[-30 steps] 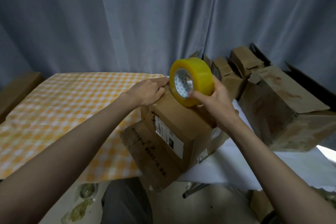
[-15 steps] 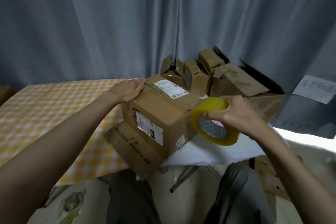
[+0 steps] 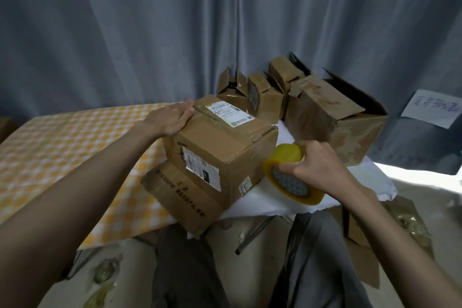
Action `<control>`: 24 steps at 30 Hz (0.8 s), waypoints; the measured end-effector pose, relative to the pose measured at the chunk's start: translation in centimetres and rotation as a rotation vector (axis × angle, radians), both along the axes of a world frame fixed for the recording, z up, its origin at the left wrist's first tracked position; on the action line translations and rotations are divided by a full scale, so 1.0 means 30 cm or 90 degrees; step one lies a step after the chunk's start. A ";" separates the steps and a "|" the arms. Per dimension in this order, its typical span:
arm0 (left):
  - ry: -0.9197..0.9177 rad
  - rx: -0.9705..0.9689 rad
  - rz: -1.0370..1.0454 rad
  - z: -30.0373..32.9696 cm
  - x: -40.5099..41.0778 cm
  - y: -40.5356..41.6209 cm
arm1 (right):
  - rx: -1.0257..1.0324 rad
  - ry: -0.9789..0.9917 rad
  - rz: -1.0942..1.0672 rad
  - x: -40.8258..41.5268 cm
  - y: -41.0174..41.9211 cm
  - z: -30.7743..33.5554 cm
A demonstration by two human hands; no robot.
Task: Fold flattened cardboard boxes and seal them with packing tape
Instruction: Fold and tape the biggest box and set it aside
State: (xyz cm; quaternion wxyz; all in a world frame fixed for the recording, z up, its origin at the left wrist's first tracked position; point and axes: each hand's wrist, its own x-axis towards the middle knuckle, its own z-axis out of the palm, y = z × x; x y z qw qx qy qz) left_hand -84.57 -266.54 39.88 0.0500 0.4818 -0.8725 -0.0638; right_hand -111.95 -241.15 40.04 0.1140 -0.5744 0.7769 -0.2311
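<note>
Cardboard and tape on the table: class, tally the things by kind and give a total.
Folded-up boxes: 5, namely the one under the left hand at, three small ones at, and a large one.
Flattened box: 1.
Tape roll: 1, in the right hand.
Total: 7.

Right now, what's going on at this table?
A person is taping a cardboard box. The left hand presses flat on its top far corner, steadying it. The right hand grips a yellow tape roll beside the box's right face. More folded boxes stand behind.
</note>
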 end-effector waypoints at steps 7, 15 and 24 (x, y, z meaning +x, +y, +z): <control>-0.041 -0.041 -0.034 0.003 -0.007 -0.011 | 0.016 -0.102 0.055 -0.004 -0.047 -0.136; 0.001 -0.095 0.020 0.039 -0.170 0.073 | -0.099 -0.187 0.031 0.093 -0.126 -0.187; -0.066 0.007 0.148 -0.064 -0.230 0.086 | -0.068 -0.295 0.089 0.224 -0.281 -0.227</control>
